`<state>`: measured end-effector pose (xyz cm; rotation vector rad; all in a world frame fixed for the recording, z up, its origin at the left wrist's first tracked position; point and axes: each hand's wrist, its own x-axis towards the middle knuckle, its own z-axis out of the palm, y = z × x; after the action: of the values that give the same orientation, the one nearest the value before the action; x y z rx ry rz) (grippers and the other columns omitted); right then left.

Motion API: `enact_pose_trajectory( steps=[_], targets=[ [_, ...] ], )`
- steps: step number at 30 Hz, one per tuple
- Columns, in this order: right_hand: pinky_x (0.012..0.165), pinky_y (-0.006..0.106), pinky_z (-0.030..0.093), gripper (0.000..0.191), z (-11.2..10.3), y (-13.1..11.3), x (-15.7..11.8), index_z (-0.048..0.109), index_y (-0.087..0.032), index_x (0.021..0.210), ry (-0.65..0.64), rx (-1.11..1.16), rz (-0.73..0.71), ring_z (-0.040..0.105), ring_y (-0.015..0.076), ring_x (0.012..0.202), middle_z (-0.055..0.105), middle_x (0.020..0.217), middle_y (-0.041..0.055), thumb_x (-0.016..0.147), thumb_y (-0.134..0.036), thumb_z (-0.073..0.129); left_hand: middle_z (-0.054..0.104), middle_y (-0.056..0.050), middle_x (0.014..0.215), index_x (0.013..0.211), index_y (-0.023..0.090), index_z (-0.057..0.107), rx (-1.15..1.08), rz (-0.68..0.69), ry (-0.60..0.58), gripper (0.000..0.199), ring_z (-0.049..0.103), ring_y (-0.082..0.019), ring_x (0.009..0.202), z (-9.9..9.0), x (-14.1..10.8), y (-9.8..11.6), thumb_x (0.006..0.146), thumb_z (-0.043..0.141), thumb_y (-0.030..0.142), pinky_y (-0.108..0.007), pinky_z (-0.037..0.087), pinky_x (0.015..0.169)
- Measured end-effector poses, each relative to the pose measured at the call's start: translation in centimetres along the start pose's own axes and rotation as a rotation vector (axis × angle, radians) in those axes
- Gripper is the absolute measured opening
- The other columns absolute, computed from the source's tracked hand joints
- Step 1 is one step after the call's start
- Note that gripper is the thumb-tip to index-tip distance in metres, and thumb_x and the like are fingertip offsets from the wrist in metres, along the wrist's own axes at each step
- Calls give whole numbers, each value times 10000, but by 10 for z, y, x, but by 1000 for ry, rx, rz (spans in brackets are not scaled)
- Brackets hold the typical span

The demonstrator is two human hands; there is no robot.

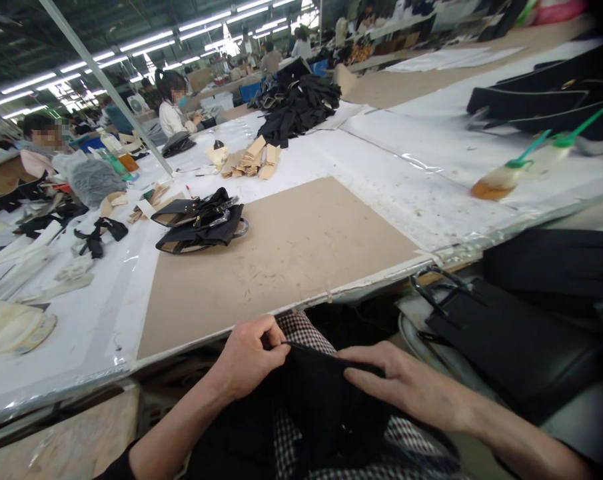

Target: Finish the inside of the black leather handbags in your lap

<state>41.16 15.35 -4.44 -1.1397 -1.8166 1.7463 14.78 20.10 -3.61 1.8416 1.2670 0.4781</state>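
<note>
On my lap, over checked cloth, lies a black bag point(326, 400), its top edge facing the table. My left hand point(254, 350) pinches that edge at its left end, thumb against curled fingers. Further right along the same edge, my right hand point(381, 373) grips it between thumb and fingers. The bag's lower part blends into dark clothing, so its full shape is hard to make out. Beyond my hands, a small stack of black handbags point(201, 223) rests on a brown board point(286, 240).
A white-covered table point(381, 173) spreads ahead, bearing tan strips point(251, 160) and a heap of black pieces point(301, 100). Bottles with green spouts point(501, 180) stand at right. More black bags point(506, 333) lie beside me. A slanted pole point(106, 87) rises left; people sit beyond.
</note>
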Motion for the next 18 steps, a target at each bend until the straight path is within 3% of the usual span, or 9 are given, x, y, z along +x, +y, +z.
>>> enact_pose_trajectory(
  steps=[3,8,10,12,15,18],
  targets=[
    [659,231,435,293,-7,-18,27,676,-196,1127,-92,-219,-63,598,165,757,687,875,1,953,-365,512,613,54,713,767,204,487,-46,-34,-24,181,500,-103,622,4,1,3,744,652,135,-210,374,579],
    [655,244,394,133,8,-22,81,707,-149,883,-127,-575,-241,591,168,728,674,807,27,882,-235,605,607,54,713,786,209,484,-27,-8,2,209,513,-113,637,3,-3,-1,731,674,139,-210,377,586],
    [675,250,401,147,16,-16,91,710,-151,878,-108,-620,-280,608,180,752,691,824,42,886,-175,566,653,28,787,859,210,531,-14,-2,-13,182,566,-138,705,-3,-9,-7,758,676,167,-227,417,643],
    [720,259,420,175,19,-11,94,722,-160,938,-85,-606,-302,629,197,807,716,894,58,882,-164,556,698,-14,974,1037,222,578,39,9,-45,302,619,-184,872,-13,-16,-14,761,694,180,-265,451,781],
    [755,260,440,219,12,-11,94,734,-161,987,-112,-536,-290,640,193,803,734,913,55,889,-180,539,685,-26,1163,1163,250,616,147,22,-165,439,601,-229,1077,-30,-26,-22,748,678,123,-304,415,946],
    [700,238,439,220,-1,-23,94,737,-150,973,-223,-517,-263,613,160,709,721,826,27,886,-197,540,717,8,1037,1036,227,692,118,0,-372,312,624,-211,1004,-48,-31,-20,773,599,87,-281,436,903]
  ],
)
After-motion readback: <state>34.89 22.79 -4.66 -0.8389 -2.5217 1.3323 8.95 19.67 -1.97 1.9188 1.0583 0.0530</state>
